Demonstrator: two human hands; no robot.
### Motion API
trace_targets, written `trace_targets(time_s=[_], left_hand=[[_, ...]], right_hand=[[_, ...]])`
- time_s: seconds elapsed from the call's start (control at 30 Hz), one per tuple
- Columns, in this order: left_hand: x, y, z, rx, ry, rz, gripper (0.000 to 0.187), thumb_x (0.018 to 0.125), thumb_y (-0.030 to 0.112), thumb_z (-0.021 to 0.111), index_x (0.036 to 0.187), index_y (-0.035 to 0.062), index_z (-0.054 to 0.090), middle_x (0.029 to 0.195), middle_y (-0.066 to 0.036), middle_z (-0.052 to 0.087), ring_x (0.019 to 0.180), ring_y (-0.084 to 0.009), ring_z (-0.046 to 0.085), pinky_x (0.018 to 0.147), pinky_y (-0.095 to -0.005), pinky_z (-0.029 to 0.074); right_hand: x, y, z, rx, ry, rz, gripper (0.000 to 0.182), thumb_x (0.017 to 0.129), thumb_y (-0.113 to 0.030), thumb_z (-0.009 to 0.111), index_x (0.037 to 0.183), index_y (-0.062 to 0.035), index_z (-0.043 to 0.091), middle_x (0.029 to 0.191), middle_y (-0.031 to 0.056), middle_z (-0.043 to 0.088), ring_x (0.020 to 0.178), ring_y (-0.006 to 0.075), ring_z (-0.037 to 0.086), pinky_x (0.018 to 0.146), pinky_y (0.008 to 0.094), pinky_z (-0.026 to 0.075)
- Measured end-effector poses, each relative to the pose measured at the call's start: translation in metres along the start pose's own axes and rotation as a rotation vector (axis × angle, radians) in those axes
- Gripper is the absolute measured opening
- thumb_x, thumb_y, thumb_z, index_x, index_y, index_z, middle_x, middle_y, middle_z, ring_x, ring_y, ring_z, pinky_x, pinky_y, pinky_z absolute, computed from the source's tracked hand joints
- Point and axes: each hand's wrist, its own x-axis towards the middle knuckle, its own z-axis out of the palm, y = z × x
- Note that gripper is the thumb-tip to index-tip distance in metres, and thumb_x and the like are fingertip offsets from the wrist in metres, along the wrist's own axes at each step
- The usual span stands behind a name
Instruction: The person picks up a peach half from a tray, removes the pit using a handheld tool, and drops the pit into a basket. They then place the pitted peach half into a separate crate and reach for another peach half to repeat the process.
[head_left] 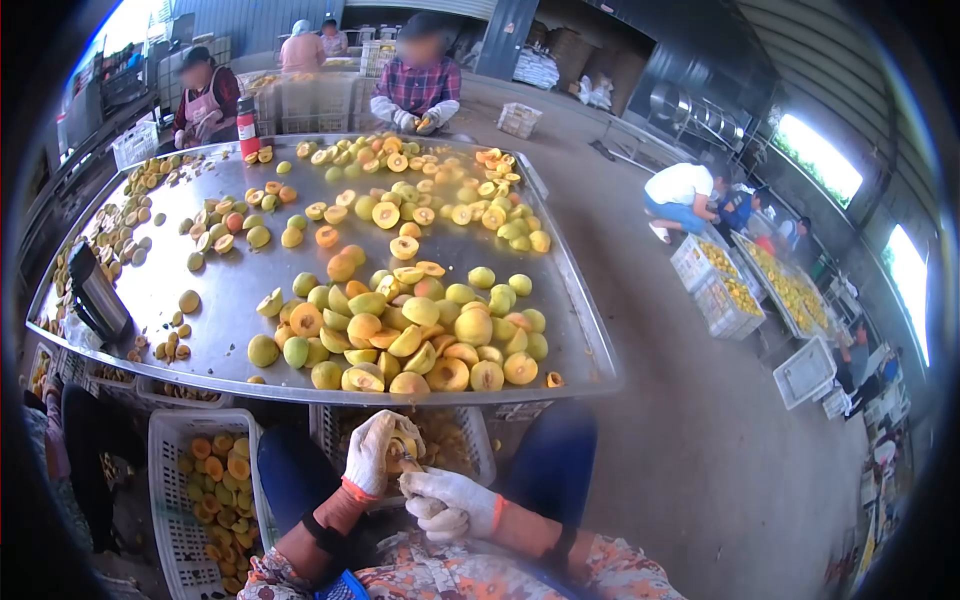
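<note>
My left hand (370,458), in a white glove with an orange cuff, holds a cut yellow peach half (404,444) above a crate between my knees. Close beside it, my right hand (447,503), gloved the same way, is closed around a small hand tool (408,463). The tool's tip meets the fruit; its handle is hidden in my fist, so its exact kind cannot be made out. In front of both hands, a heap of halved peaches (405,315) lies on the metal table (215,345).
A white crate (165,500) of peach halves stands at my left; another crate (480,450) sits under my hands. On the table are a dark flask (98,295) and a red bottle (246,128). Co-workers (418,85) sit across it; others crouch by crates (722,300) at right.
</note>
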Motion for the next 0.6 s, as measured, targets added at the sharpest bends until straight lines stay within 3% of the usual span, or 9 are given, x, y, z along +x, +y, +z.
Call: trace_targets(time_s=[0.07,0.2,0.3,0.47,0.6], left_hand=[[0.001,0.001,0.01,-0.131,0.102,-0.054,0.038,0.109,0.033,0.046,0.098,0.0016,0.064,0.078,-0.008,0.067,0.064,-0.0139,0.062,0.061,-0.0269,0.051],[0.001,0.011,0.011,0.332,0.104,-0.103,0.041,0.109,0.03,0.047,0.089,0.0003,0.067,0.075,-0.005,0.067,0.067,-0.0094,0.061,0.061,-0.0253,0.049],[0.009,0.014,-0.006,0.249,-0.106,-0.337,0.039,0.108,0.027,0.047,0.091,0.0,0.068,0.078,-0.005,0.069,0.07,-0.0104,0.063,0.064,-0.0256,0.05],[0.014,-0.001,-0.026,-0.04,-0.254,-0.296,0.04,0.105,0.037,0.054,0.096,0.0,0.067,0.085,-0.009,0.069,0.071,-0.0191,0.067,0.066,-0.0311,0.055],[0.004,-0.008,0.003,-0.212,0.168,-0.169,0.038,0.106,0.036,0.053,0.094,0.0018,0.064,0.081,-0.009,0.066,0.063,-0.0206,0.066,0.057,-0.0316,0.053]], right_hand=[[0.003,0.001,0.003,-0.009,0.049,-0.015,0.016,0.108,-0.029,0.052,0.095,-0.0206,0.05,0.06,-0.0068,0.041,0.034,0.0035,0.029,0.029,0.0223,0.019],[0.009,0.008,0.001,-0.154,0.183,-0.066,0.019,0.107,-0.033,0.054,0.093,-0.0204,0.049,0.06,-0.0071,0.041,0.034,0.0037,0.03,0.03,0.0231,0.019],[0.007,0.005,-0.01,-0.047,0.048,0.04,0.02,0.107,-0.033,0.053,0.092,-0.0201,0.049,0.059,-0.0075,0.04,0.034,0.0032,0.03,0.03,0.0226,0.02],[0.007,0.007,-0.002,-0.035,0.029,0.021,0.019,0.108,-0.031,0.052,0.092,-0.0199,0.049,0.059,-0.0078,0.04,0.035,0.0028,0.029,0.03,0.0223,0.019],[0.011,0.004,0.002,-0.116,0.124,-0.044,0.016,0.108,-0.029,0.053,0.095,-0.02,0.049,0.06,-0.0075,0.04,0.035,0.0028,0.029,0.031,0.0223,0.019]])
